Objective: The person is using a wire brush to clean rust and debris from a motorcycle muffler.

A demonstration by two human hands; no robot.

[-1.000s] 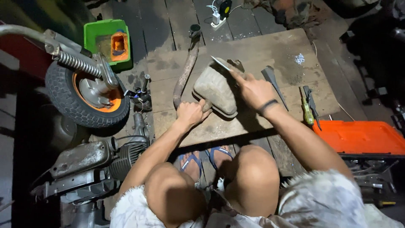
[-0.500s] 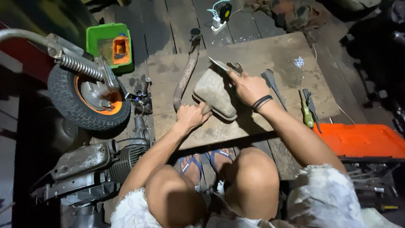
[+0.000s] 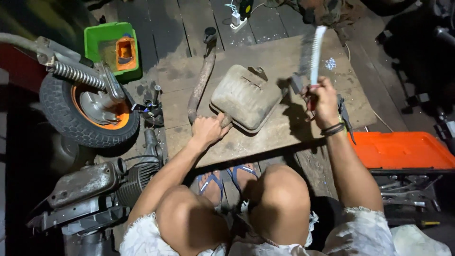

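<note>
The left hand (image 3: 207, 130) is closed around the short pipe stub at the near edge of the muffler (image 3: 246, 97), a dusty, flattish metal box lying on a wooden board (image 3: 284, 57) on the plank floor. Its grip is tight on the stub. The right hand (image 3: 323, 100) is raised just right of the muffler, its grip closed on the handle of a wire brush (image 3: 315, 54), which points up and away and shows blurred. A curved rusty pipe (image 3: 201, 80) lies along the muffler's left side. A green box (image 3: 113, 47) with an orange part inside sits at far left, above a wheel (image 3: 87, 111) with an orange rim. An orange case (image 3: 403, 149) lies at right, beside the right forearm.
</note>
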